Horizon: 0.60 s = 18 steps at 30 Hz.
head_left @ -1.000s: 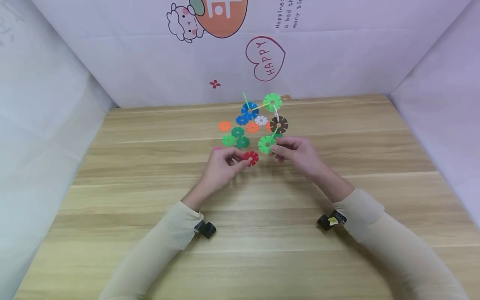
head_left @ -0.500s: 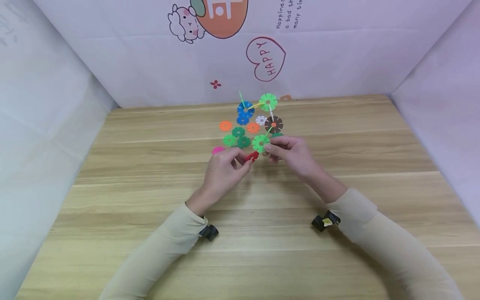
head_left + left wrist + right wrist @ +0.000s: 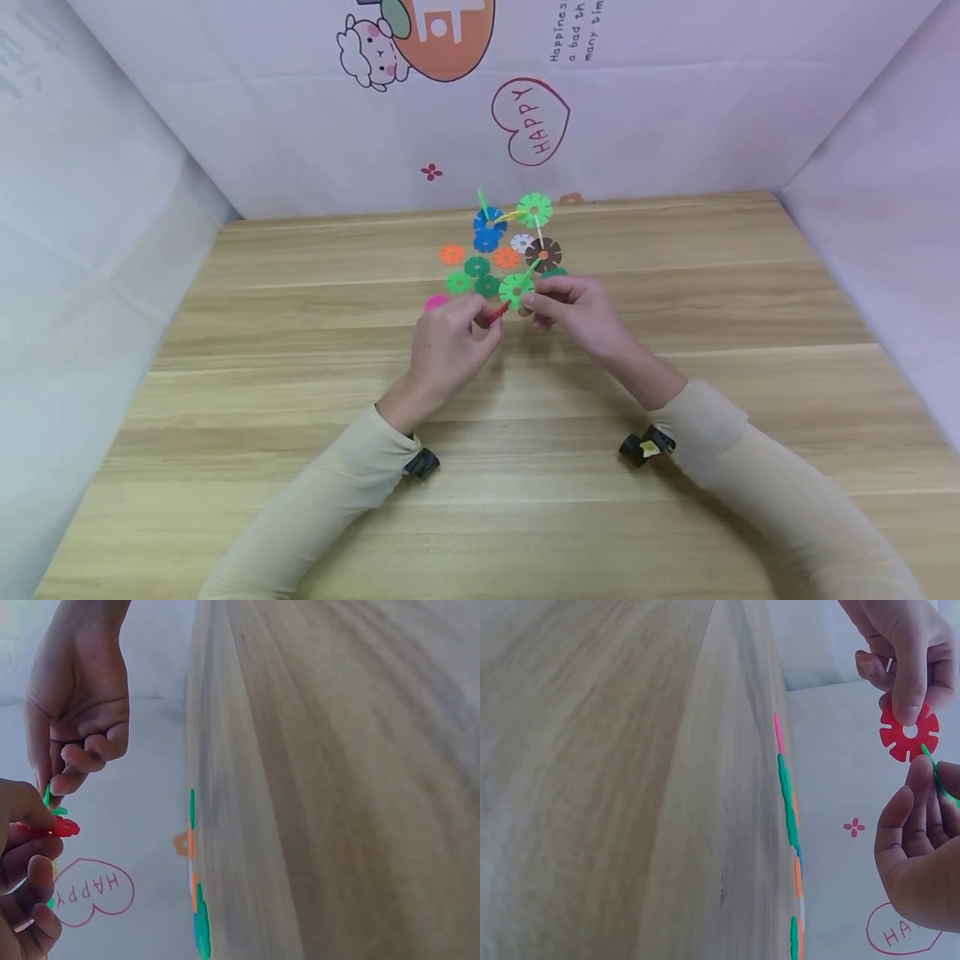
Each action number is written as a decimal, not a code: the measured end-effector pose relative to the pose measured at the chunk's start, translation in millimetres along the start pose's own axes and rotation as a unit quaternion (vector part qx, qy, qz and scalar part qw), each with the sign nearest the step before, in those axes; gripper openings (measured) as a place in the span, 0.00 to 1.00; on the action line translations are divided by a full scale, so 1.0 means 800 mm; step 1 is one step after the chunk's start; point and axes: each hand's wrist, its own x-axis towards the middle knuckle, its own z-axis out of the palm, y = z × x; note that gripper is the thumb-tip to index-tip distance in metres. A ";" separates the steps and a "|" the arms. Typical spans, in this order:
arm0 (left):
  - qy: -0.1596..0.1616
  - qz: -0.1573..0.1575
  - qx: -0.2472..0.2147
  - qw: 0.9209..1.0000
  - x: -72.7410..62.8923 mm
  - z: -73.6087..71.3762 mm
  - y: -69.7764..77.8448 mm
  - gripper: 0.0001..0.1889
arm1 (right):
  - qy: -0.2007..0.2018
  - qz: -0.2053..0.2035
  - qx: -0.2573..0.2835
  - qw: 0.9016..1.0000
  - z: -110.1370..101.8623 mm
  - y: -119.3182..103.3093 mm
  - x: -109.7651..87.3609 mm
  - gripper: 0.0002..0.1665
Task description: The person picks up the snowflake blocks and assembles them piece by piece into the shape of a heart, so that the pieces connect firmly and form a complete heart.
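Closest to me, two beige fabric sleeves (image 3: pixel 300 508) reach across the wood-grain table (image 3: pixel 517 517). At the end of one, the person's left hand (image 3: pixel 450 337) has thumb and fingers pinched together on a flat, slotted red disc (image 3: pixel 500 311), turned nearly edge-on against a light green slotted disc (image 3: pixel 509 292); that angle seems chosen so slot can face slot, though I can't tell whether they've joined. The right hand (image 3: pixel 588 312) pinches the green one by its side, likely to steady it while leaving the other rim free. Past the hands, a pink disc (image 3: pixel 436 303), a dark green disc (image 3: pixel 477 272) and an orange disc (image 3: pixel 445 255) lie loose within easy reach. A raised chain of linked discs (image 3: pixel 538 233) runs back through a dark brown disc (image 3: pixel 552 257) to a blue disc (image 3: pixel 481 225), neighbours set crosswise, presumably because slots grip that way. Behind hangs a printed white cloth (image 3: pixel 660 125).
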 end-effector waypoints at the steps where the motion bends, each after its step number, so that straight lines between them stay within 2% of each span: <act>1: 0.002 0.007 0.009 1.000 0.000 0.000 0.000 0.03 | -0.001 0.001 -0.003 1.000 0.000 -0.001 0.000 0.14; 5: 0.008 0.042 0.047 0.998 0.002 -0.001 0.002 0.02 | -0.007 -0.005 -0.021 1.000 0.003 -0.003 -0.001 0.12; 10: 0.016 0.089 0.088 0.992 0.003 -0.002 0.004 0.02 | -0.016 -0.023 -0.024 0.999 0.006 -0.006 -0.001 0.11; 18: 0.021 0.126 0.098 0.987 0.003 -0.002 0.002 0.05 | -0.018 -0.038 -0.042 0.998 0.006 -0.007 -0.001 0.11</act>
